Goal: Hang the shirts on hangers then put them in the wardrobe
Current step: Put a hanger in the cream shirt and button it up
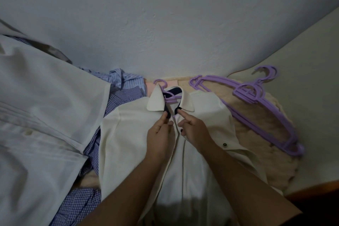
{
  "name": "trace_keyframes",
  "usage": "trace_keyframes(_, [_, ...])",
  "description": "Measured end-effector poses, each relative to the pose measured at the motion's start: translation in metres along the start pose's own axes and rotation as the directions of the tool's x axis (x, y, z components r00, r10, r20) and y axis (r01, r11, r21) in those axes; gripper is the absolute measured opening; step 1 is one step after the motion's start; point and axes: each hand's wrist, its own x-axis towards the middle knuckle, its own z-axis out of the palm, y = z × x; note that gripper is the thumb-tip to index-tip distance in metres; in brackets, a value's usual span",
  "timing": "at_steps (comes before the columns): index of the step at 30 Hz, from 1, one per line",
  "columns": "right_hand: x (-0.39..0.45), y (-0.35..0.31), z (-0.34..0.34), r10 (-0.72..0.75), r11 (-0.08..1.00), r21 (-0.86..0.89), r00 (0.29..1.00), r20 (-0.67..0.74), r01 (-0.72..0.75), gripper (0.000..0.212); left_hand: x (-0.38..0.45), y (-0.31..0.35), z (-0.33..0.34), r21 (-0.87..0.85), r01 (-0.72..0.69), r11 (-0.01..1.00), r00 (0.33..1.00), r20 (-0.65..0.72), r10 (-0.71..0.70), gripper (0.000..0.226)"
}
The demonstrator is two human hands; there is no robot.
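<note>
Cream shirt (183, 152) lies collar-away on the bed (256, 124), purple hanger (166, 93) inside; both hands, left (161, 134) and right (192, 128), pinch its placket just below.

Both hands (180, 134) forward; fingers (166, 117) pinched

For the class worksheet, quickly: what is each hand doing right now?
Left hand: pinches the cream shirt placket just below the collar.
Right hand: fingers curled on the opposite front edge, forefinger pointing at the collar.
</note>
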Motion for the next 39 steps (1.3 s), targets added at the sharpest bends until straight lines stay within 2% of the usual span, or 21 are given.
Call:
trace_keyframes(3, [0.004, 0.001, 0.002, -0.002, 0.998, -0.056, 1.0, 0.019, 0.003, 0.046, 0.003, 0.001, -0.001, -0.092, 0.061, 0.994, 0.998, -0.02, -0.063, 0.042])
trace_keyframes(6, [0.006, 0.002, 0.002, 0.002, 0.998, -0.061, 1.0, 0.023, -0.001, 0.044, 0.008, 0.001, 0.0, -0.119, 0.077, 0.99, 0.997, 0.031, -0.073, 0.044])
trace_keyframes(10, [0.009, 0.004, 0.001, -0.027, 0.996, -0.08, 1.0, 0.012, 0.028, 0.041, 0.012, 0.002, 0.001, -0.091, 0.073, 0.993, 0.994, 0.094, -0.064, 0.058])
trace_keyframes(15, [0.007, 0.012, -0.005, -0.008, 0.995, -0.095, 0.999, -0.039, 0.005, 0.035, 0.004, -0.001, 0.001, -0.037, 0.009, 0.999, 0.999, 0.031, -0.008, 0.053])
trace_keyframes(19, [0.0, 0.019, -0.011, -0.005, 0.989, -0.148, 0.997, -0.077, -0.006, 0.028, -0.006, -0.016, -0.003, 0.115, -0.087, 0.99, 0.995, -0.036, 0.091, 0.053])
trace_keyframes(24, [-0.01, 0.024, -0.01, -0.093, 0.953, -0.295, 0.993, -0.072, 0.068, 0.026, -0.025, -0.03, -0.001, 0.341, -0.22, 0.914, 0.974, 0.02, 0.227, 0.047])
trace_keyframes(29, [-0.01, 0.025, -0.008, -0.147, 0.909, -0.402, 0.988, -0.051, 0.115, 0.024, -0.016, -0.04, -0.001, 0.585, -0.372, 0.721, 0.92, 0.127, 0.371, 0.023])
trace_keyframes(35, [-0.006, 0.028, -0.006, -0.106, 0.921, -0.38, 0.993, -0.051, 0.079, 0.021, -0.014, -0.04, -0.003, 0.674, -0.3, 0.675, 0.943, 0.102, 0.317, 0.037])
trace_keyframes(39, [-0.007, 0.027, -0.006, -0.107, 0.895, -0.439, 0.994, -0.036, 0.081, 0.016, -0.012, -0.041, -0.005, 0.624, -0.277, 0.731, 0.946, 0.046, 0.319, 0.045])
